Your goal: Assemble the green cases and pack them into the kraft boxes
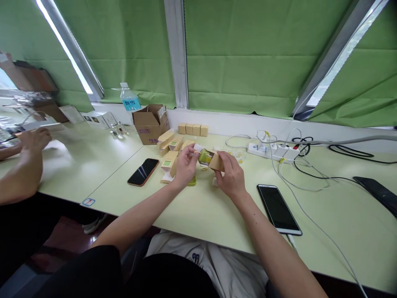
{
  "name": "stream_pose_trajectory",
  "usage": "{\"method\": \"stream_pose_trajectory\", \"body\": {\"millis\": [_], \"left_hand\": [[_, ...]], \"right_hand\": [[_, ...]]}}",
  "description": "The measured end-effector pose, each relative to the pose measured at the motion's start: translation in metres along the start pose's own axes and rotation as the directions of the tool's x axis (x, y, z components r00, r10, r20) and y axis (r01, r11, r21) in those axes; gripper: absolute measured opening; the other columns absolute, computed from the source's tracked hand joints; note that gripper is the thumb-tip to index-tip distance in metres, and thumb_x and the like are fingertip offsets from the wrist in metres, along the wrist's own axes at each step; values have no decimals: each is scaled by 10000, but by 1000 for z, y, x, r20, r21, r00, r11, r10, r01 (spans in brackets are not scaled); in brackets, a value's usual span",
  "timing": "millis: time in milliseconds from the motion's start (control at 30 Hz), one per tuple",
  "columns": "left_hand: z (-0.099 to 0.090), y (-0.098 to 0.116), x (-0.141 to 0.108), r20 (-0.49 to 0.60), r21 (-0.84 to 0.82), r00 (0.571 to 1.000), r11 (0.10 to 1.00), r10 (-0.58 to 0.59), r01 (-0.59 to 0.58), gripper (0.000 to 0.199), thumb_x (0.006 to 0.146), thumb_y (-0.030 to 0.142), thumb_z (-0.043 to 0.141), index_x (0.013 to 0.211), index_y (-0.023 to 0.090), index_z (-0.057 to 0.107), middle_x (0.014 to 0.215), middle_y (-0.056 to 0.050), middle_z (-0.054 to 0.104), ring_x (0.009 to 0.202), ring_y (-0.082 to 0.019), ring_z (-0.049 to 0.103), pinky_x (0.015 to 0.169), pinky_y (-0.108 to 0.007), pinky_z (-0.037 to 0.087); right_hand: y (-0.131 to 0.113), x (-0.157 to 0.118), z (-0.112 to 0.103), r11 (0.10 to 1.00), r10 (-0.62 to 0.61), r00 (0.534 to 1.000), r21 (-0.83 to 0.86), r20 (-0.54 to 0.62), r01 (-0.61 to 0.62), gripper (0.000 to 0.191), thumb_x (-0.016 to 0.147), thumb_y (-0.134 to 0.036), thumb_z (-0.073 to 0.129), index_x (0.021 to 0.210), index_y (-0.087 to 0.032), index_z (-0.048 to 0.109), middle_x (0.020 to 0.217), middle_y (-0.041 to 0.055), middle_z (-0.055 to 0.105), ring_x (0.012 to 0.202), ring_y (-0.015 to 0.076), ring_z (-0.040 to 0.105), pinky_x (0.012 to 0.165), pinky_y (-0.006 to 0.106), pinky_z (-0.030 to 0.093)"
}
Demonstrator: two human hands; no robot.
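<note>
Over the middle of the table, my left hand (186,165) is closed on the white-capped end of a small jar (205,157) with green contents. The jar's other end sits at the mouth of a small brown box (217,162). My right hand (231,174) is closed round that box from the right. Open cartons with green labels (170,160) lie just left of my left hand, near a green piece (192,181) on the table. Part of a small white object (214,181) shows beneath my right hand.
A phone (143,171) lies left, another phone (279,209) right, near cables and a power strip (273,152). Behind are a cardboard box (151,123), a bottle (129,98) and small boxes (192,129). Another person's hand (34,140) is at far left.
</note>
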State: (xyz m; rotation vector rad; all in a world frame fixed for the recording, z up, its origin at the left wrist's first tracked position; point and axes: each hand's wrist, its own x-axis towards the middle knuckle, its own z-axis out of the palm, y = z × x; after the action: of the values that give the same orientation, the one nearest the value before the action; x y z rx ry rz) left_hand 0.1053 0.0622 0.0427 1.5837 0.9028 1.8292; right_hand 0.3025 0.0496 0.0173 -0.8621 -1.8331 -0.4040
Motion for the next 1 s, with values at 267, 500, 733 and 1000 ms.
{"method": "stream_pose_trajectory", "body": {"millis": [267,500,733,1000], "left_hand": [[-5,6,8,-111,-199,983,972,-146,121,523,962,716,734,1001,267,469,1032,-49,797,923,-208,789,779,-341,667],[-25,30,16,392,37,914,995,-102,95,441,1013,654,684,951,257,502,920,-59,785,848,-218,757,732,-343,619],[-16,39,-22,855,397,450,881,-255,-255,145,1051,305,564,1030,237,690,866,-17,736,726,-195,651,686,-311,470],[-14,40,-23,850,369,487,888,-203,-274,130,991,352,707,1059,249,747,1055,-54,823,988,-269,778,924,-371,577]], "right_hand": [[7,2,-6,983,181,982,-21,-53,-182,563,955,-296,711,1491,-250,546,1361,154,723,1259,364,659,1040,555,613],[32,-1,-3,822,563,806,222,-184,-524,560,851,-386,803,1350,-254,587,1265,135,641,1190,344,559,1023,536,562],[36,2,0,721,650,748,418,-135,-552,593,795,-455,866,1286,-244,610,1229,94,712,1047,262,648,903,425,580],[19,21,-8,23,702,614,851,361,-525,552,761,-587,972,1093,-238,703,1184,65,823,1052,229,778,885,355,653]]}}
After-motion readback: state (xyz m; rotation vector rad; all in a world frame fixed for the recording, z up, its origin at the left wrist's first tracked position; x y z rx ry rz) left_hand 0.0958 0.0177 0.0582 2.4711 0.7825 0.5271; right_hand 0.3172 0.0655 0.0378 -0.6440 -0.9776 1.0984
